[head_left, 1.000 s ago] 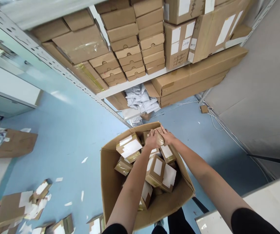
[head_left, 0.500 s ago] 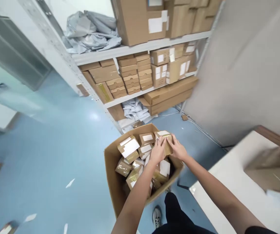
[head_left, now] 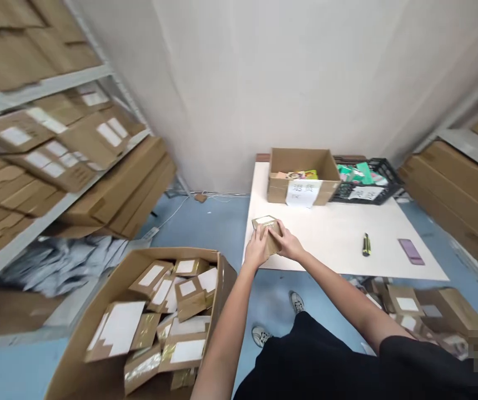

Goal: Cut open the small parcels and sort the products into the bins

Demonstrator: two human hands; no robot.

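A small taped cardboard box (head_left: 273,242) with a white label on top is held between both hands, over the left front edge of the white table. My left hand (head_left: 257,248) grips its left side, fingers resting on the top. On its right side, my right hand (head_left: 289,243) is closed around the edge. To my left stands a big open carton (head_left: 221,278) holding several small taped boxes (head_left: 187,351) with white labels. Whether the held box touches the tabletop I cannot tell.
The white table (head_left: 318,236) bears an open box (head_left: 322,194) with a paper sign, a black crate (head_left: 339,194), a utility knife (head_left: 366,245) and a purple phone-like slab (head_left: 411,251). Loaded shelves (head_left: 97,183) stand left. More boxes (head_left: 406,303) lie below the table's front right.
The view has swung right from the shelves to the table. Both hands have lifted the small box out of the big carton and carried it to the table's edge.
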